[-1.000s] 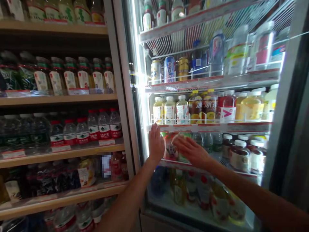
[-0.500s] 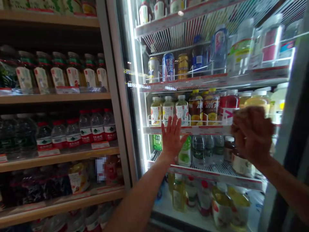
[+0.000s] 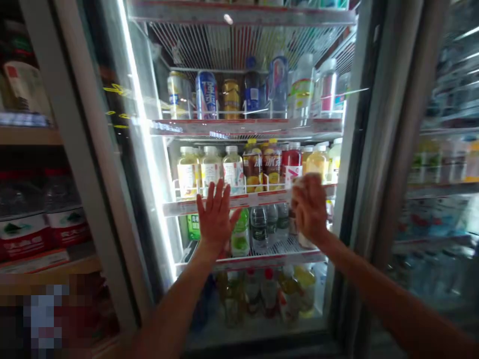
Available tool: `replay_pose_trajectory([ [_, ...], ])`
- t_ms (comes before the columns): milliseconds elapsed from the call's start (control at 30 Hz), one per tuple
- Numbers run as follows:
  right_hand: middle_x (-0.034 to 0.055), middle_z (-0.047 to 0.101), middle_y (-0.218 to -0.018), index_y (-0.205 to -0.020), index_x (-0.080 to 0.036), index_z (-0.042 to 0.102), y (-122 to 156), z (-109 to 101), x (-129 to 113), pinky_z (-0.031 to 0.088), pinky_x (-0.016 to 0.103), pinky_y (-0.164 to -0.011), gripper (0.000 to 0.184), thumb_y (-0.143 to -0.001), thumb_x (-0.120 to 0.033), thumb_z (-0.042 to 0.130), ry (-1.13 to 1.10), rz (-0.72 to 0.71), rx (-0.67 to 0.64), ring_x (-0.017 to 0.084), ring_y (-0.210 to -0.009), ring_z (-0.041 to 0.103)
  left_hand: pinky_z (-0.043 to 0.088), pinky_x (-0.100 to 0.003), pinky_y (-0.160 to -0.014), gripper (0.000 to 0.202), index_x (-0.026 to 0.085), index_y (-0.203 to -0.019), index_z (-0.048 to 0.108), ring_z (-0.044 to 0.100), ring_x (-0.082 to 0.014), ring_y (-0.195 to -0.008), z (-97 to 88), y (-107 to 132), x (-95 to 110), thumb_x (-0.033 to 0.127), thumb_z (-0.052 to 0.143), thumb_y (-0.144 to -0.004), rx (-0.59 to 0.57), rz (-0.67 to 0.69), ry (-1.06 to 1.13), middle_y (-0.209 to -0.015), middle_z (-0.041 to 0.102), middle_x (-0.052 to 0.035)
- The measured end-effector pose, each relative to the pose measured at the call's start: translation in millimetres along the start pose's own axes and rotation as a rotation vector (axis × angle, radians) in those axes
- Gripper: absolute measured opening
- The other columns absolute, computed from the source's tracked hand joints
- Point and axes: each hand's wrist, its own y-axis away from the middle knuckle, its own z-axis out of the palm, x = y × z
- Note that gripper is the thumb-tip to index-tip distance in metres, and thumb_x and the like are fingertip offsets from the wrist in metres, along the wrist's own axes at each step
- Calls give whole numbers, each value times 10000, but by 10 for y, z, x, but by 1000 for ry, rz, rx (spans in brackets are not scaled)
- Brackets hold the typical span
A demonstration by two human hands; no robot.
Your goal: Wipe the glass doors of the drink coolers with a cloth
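Observation:
My left hand (image 3: 216, 214) is open, fingers spread, palm toward the glass door (image 3: 209, 319) of a lit drinks fridge. It appears to lie flat against the glass, in front of the shelf edge below the white-labelled bottles (image 3: 210, 172). To its right, my right hand (image 3: 312, 212) is raised and closed, with the fingers bent toward the glass. A pale, crumpled edge of what looks like a cloth (image 3: 313, 177) shows at its top; blur and the fingers hide the rest. Behind this hand stand red (image 3: 292, 162) and yellow bottles (image 3: 317, 162).
Inside the fridge, cans (image 3: 206, 94) and bottles line several wire shelves. A metal door frame (image 3: 392, 124) borders it on the right, with another stocked fridge (image 3: 441, 164) beyond. Wooden shelves (image 3: 30, 135) with red-labelled water bottles (image 3: 22, 219) stand at the left.
The view has swung right, bringing the right door frame and second fridge in. My right hand is now closer to my left hand, which stays spread at the same shelf edge.

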Motion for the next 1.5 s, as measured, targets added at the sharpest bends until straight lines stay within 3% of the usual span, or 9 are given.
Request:
replay_pose_trajectory([
  [100, -48, 122, -1544, -1407, -369, 280, 108, -10, 47, 331, 502, -1084, 587, -879, -178, 450, -52, -35, 6, 254, -1386, 241, 22, -463, -1149, 706, 214, -1447, 157, 159, -231, -1399, 12, -9, -8, 450, 480, -865, 34, 25, -19, -1480, 291, -99],
  [267, -14, 86, -1549, -1408, -337, 298, 170, 13, 208, 295, 583, -1071, 555, -902, -121, 364, -24, 404, 372, 282, -1400, 186, 28, -430, -1150, 735, 213, -1448, 145, 153, -208, -1401, 34, -31, -7, 418, 524, -853, 116, 77, -71, -1476, 289, -110],
  [467, -24, 162, -1538, -1409, -338, 295, 197, 14, -22, 337, 483, -1093, 579, -880, -149, 432, -123, -75, -24, 241, -1391, 231, 49, -442, -1147, 694, 200, -1444, 166, 146, -204, -1403, 30, -44, -31, 384, 507, -868, 133, 95, -84, -1480, 277, -113],
  [600, -22, 49, -1553, -1422, -348, 249, -51, -11, 151, 313, 575, -1076, 612, -881, -112, 414, -40, 277, 265, 278, -1406, 166, 56, -468, -1145, 672, 203, -1445, 163, 152, -218, -1403, 1, -41, -2, 359, 491, -879, 148, 100, -59, -1487, 264, -113],
  [867, 62, 56, -1553, -1470, -228, 18, -380, 127, -473, 261, 567, -1109, 774, -814, -99, 409, -368, 56, 53, 266, -1422, 74, 362, -349, -1075, 572, 249, -1435, 191, 340, -166, -1333, 142, -483, 748, 131, 358, -902, 111, 122, 442, -1442, 380, -81],
  [1133, 82, 76, -1549, -1469, -165, 22, -51, -142, -72, 333, 474, -1097, 756, -808, -130, 387, -596, 34, 7, 236, -1417, 129, 402, -450, -1048, 491, 157, -1356, 358, 222, -258, -1379, 492, -691, 1329, 266, 460, -888, 138, 151, 273, -1414, 406, -145],
  [1300, 67, 154, -1538, -1462, -255, 113, -145, -126, 242, 320, 525, -1073, 641, -882, -206, 381, -304, 235, 200, 256, -1397, 207, 363, -443, -1070, 519, 189, -1371, 342, 171, -228, -1397, 352, -633, 744, 170, 471, -869, 187, 211, 91, -1425, 397, -120],
  [1433, 78, 187, -1531, -1464, -276, 105, -248, -46, 415, 240, 546, -1088, 601, -919, -256, 358, -22, 326, 173, 266, -1399, 198, 273, -481, -1108, 552, 207, -1387, 330, 178, -274, -1395, -69, -514, -286, 226, 504, -863, 314, -23, -35, -1513, 204, -131],
  [1500, 63, 207, -1527, -1459, -289, 138, -252, 0, 422, 200, 548, -1097, 593, -918, -288, 380, 74, 314, 130, 279, -1409, 151, 242, -493, -1117, 532, 164, -1391, 322, 140, -287, -1402, -208, -461, -533, 236, 462, -883, 374, -234, -60, -1518, 159, -160],
])
